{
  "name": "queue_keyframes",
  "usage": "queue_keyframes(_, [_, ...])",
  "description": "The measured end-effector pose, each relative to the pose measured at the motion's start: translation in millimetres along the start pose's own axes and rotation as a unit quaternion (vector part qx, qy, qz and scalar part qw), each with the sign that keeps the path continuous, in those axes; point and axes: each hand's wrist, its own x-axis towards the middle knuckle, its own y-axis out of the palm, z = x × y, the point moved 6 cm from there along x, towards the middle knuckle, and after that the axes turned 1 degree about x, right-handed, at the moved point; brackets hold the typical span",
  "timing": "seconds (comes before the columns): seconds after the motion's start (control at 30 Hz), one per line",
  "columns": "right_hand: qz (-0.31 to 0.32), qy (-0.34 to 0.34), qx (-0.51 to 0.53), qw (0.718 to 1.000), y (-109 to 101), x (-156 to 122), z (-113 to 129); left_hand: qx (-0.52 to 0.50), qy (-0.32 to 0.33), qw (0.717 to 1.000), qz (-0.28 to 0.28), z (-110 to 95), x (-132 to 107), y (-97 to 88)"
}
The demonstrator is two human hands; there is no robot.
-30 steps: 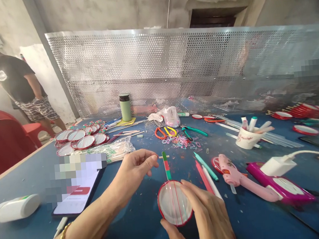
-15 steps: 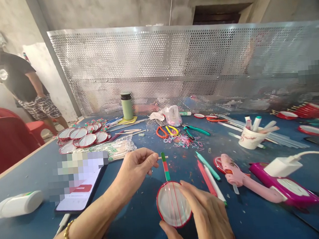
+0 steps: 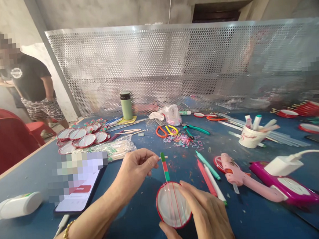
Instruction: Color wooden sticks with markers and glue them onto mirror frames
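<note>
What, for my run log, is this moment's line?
left hand: pinching thin stick; right hand: holding red-rimmed disc; striped strip: meeting disc's rim; pink glue gun: on table

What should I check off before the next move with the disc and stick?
1. Right hand on the red-rimmed disc: ok, thumb and fingers at its rim.
2. Left hand on the pale stick: ok, pinched at its left end.
3. Pale stick fixed to the striped strip: cannot tell; they cross near the strip's top.
4. Pink glue gun clear of both hands: ok, lying off to the right.
5. Glue gun hot: cannot tell.
6. Small coloured pieces tidied: not ok, scattered beyond the hands.
</note>
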Motion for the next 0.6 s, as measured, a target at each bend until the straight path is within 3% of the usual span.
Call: queue_keyframes(0.6, [0.010,0.002,0.000,1.000,1.1,0.9,1.9,-0.005,0.004,1.000,-0.004,2.5,2.0,-0.7])
